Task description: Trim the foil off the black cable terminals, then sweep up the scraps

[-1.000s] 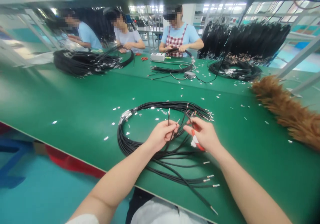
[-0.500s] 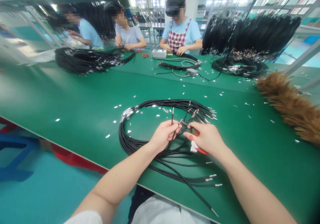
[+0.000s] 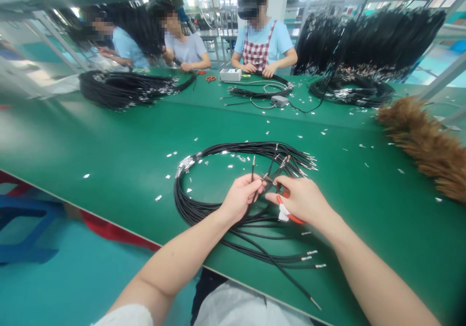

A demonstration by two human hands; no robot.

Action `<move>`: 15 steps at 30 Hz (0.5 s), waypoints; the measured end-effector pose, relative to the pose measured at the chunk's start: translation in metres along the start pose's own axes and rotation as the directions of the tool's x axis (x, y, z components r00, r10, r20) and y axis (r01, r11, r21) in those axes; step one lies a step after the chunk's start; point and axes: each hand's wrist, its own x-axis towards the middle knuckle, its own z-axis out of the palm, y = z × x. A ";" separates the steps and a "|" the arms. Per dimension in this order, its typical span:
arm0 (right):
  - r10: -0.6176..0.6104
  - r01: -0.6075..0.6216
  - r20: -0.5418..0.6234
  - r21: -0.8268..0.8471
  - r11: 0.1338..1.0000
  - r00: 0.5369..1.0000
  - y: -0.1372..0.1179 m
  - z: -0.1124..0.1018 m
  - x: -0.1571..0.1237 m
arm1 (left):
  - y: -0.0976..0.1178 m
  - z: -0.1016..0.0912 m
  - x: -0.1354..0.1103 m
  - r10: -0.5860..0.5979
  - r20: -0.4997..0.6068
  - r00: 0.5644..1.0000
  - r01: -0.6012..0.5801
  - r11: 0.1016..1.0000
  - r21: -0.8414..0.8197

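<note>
My left hand (image 3: 242, 195) pinches a black cable (image 3: 253, 170) whose bare end points upward. Closed round red-handled scissors (image 3: 296, 218), my right hand (image 3: 300, 197) is just to the right of the left one. White wrapping (image 3: 283, 213) covers part of a handle. The dark blades (image 3: 268, 179) reach toward the left fingertips, beside the cable; whether they touch it I cannot tell. Beneath both hands lies a looped bundle of black cables (image 3: 178, 190), bound with clear tape (image 3: 185, 164) at its left. Its loose ends fan out to the right, several with pale tips (image 3: 309, 160).
White scraps (image 3: 158, 198) dot the green table (image 3: 109, 146). A brown feathery duster (image 3: 429, 146) lies at the right. Across the table, several people work near cable coils (image 3: 120, 89), a white box (image 3: 230, 75) and a grey block (image 3: 279, 101). A blue stool (image 3: 29, 224) stands lower left.
Both hands keep nearly the same pose, the scissors still by the cable. The view has shifted slightly. Across the table, one co-worker's hand has risen with a cable bundle.
</note>
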 end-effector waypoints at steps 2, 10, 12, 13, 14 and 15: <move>-0.008 0.008 0.005 -0.011 1.000 1.000 0.000 0.000 0.000 | 0.000 0.000 0.000 0.006 0.002 1.000 -0.006 1.000 -0.001; 0.001 -0.001 0.006 0.060 0.998 1.000 -0.001 0.001 -0.001 | 0.003 -0.001 0.000 -0.002 0.001 1.000 0.002 1.000 -0.009; 0.006 -0.006 0.001 0.047 0.999 1.000 -0.001 0.002 -0.001 | 0.002 -0.001 0.000 -0.010 -0.008 1.000 0.010 1.000 0.001; 0.007 -0.007 -0.002 0.036 0.999 1.000 -0.001 0.002 -0.001 | 0.002 -0.001 0.000 -0.008 -0.012 1.000 0.008 1.000 0.006; 0.008 -0.008 -0.004 0.026 1.000 1.000 -0.001 0.002 -0.001 | 0.002 0.000 -0.001 -0.004 -0.014 1.000 0.004 1.000 0.012; 0.009 -0.009 -0.005 0.018 1.000 1.000 -0.001 0.002 -0.001 | 0.002 0.000 -0.001 0.000 -0.017 1.000 0.000 1.000 0.017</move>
